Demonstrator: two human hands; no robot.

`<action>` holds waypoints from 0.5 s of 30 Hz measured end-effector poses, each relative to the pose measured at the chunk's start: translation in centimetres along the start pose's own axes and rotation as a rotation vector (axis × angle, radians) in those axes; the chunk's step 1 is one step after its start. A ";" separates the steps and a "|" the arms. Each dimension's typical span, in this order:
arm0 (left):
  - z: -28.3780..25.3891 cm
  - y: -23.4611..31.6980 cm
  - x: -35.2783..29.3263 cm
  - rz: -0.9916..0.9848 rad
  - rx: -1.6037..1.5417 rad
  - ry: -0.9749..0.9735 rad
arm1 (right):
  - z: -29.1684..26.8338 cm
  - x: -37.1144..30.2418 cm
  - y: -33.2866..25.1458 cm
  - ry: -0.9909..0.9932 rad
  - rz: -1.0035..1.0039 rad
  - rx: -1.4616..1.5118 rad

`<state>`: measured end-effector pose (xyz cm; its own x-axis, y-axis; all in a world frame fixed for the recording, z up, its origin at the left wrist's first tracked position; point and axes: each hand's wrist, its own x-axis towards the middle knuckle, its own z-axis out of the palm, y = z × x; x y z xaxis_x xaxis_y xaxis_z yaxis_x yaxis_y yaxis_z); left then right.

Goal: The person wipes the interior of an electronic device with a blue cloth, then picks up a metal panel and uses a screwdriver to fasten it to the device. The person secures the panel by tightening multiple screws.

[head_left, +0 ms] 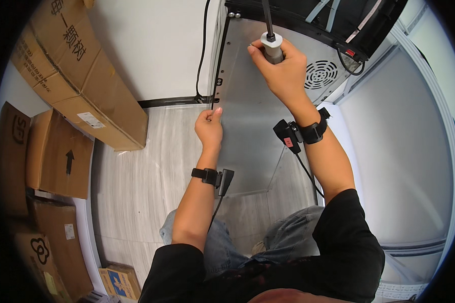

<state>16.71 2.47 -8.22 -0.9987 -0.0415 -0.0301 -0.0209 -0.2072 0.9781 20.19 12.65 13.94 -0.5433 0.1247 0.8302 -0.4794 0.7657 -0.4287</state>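
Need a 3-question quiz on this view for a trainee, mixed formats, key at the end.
1. True or false: the right hand is empty.

2. Fill in the colour: the strap worn just behind the left hand is ___.

3. Which is nearest the round slotted vent in the metal panel?
A) the left hand
B) the right hand
C) the tall cardboard box

Key:
1. False; it grips a grey cylinder with a white collar.
2. Black.
3. B.
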 end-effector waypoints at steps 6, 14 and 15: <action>0.2 0.5 -0.3 -0.006 0.006 0.015 | 2.6 -0.3 -0.8 -0.004 0.279 0.222; 0.3 -0.1 -0.1 -0.008 -0.044 0.020 | 4.0 -0.4 -0.5 0.022 0.178 -0.041; 0.3 -0.3 0.0 0.008 -0.044 0.029 | 4.1 -0.2 -0.7 0.018 0.210 -0.044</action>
<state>16.73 2.81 -8.49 -0.9970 -0.0710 -0.0292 -0.0106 -0.2500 0.9682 17.87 9.48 12.61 -0.6155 0.2952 0.7308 -0.3265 0.7484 -0.5773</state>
